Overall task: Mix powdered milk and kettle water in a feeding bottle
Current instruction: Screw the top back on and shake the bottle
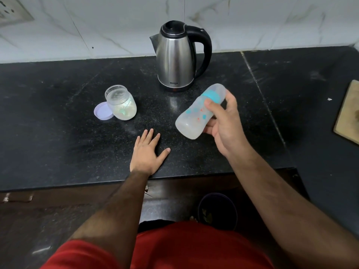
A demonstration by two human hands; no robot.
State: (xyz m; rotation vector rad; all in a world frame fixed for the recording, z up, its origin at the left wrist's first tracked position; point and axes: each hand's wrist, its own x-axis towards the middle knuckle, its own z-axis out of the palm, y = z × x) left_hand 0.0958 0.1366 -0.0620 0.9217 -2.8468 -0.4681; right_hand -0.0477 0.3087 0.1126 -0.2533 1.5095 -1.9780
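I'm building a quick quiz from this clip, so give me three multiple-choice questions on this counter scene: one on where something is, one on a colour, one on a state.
1. Where is the jar's lid?
A. On the jar
B. On the counter against the jar's left side
C. In the left hand

2. What colour is the feeding bottle's collar?
A. Turquoise
B. Red
C. Black

3. How is the feeding bottle held?
A. Standing upright on the counter
B. Lying flat
C. Tilted in the right hand

Answers: B, the lilac lid lies beside the open jar; A, the ring is turquoise; C, the fingers grip it tilted above the counter.
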